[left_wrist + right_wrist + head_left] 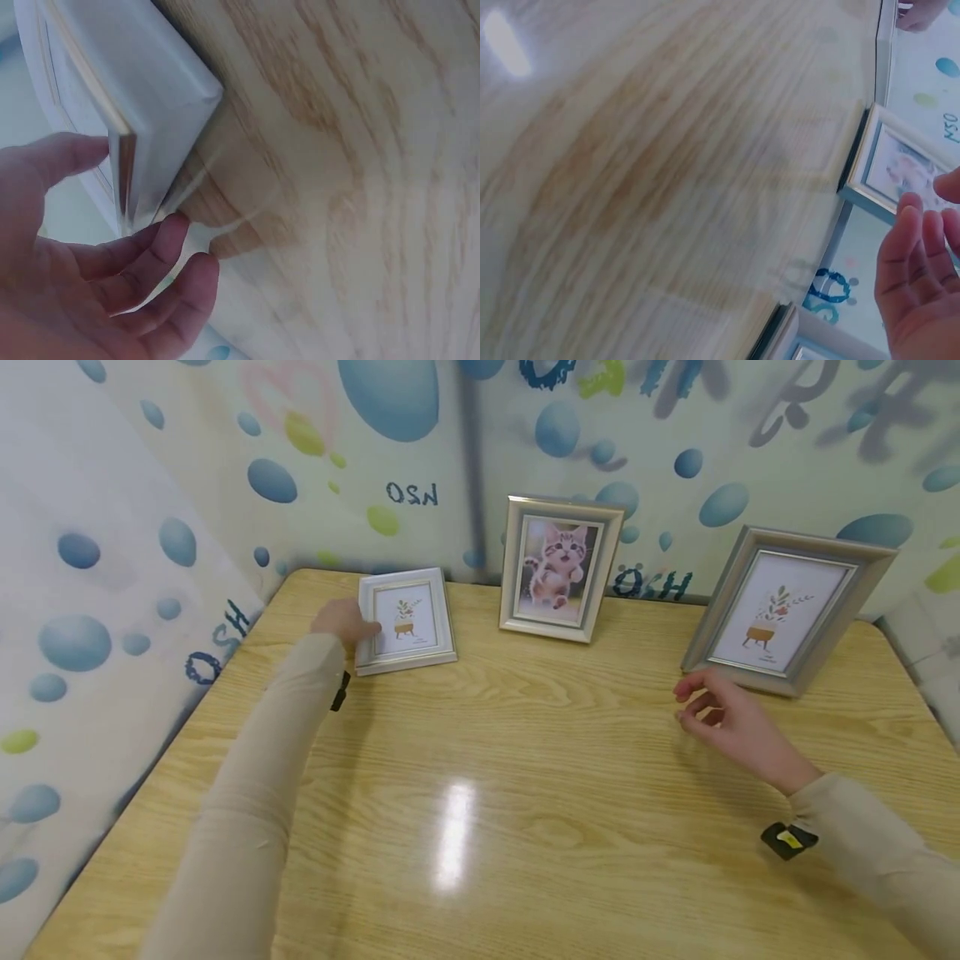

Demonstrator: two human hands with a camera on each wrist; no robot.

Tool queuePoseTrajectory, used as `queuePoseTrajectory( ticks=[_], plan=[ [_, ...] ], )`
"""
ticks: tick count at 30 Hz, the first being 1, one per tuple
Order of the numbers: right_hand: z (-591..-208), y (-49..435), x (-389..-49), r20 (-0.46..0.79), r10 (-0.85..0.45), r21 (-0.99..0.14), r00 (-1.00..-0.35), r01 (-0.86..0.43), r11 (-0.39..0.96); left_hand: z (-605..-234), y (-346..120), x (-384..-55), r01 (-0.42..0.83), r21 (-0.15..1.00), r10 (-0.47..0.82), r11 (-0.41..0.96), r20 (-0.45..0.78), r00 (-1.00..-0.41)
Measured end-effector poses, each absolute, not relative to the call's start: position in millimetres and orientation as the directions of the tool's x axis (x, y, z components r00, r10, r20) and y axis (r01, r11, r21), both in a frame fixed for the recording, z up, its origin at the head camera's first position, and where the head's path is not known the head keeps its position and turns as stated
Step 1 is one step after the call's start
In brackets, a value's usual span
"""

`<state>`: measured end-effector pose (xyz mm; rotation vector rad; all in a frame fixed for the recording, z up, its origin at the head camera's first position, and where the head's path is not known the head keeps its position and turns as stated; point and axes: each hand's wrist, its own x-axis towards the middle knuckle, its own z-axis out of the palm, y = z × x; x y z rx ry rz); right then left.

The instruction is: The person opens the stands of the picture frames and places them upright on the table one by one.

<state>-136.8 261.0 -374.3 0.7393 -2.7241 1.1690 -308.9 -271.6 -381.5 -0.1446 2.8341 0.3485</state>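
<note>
My left hand grips the left edge of a white picture frame near the table's far left. The frame holds a drawing of a potted plant. In the left wrist view, the thumb lies on the front of the white frame, and the fingers curl toward its back edge. My right hand holds nothing, its fingers loosely bent, just in front of a larger silver-grey picture frame with a similar plant drawing. The right wrist view shows the same hand with a gap between thumb and fingers.
Between the two plant pictures, a champagne-coloured frame with a kitten photo stands upright at the back of the wooden table. Close behind the table rises a wall patterned with blue and green drops. A second patterned wall borders the left side.
</note>
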Motion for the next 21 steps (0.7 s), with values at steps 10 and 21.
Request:
queuePoseTrajectory(
  ticks=[10, 21],
  plan=[
    [-380.1, 248.8, -137.0, 0.246, -0.451, -0.624, -0.858, -0.496, 0.604, -379.6, -257.8, -306.0, -0.193, 0.162, -0.149, 0.968, -0.254, -0.956],
    [-378.5, 207.7, -154.1, 0.096, -0.522, -0.643, -0.847, -0.453, 0.617, -371.3, -267.7, -301.2, -0.226, 0.297, -0.124, 0.928, -0.324, -0.938]
  ],
)
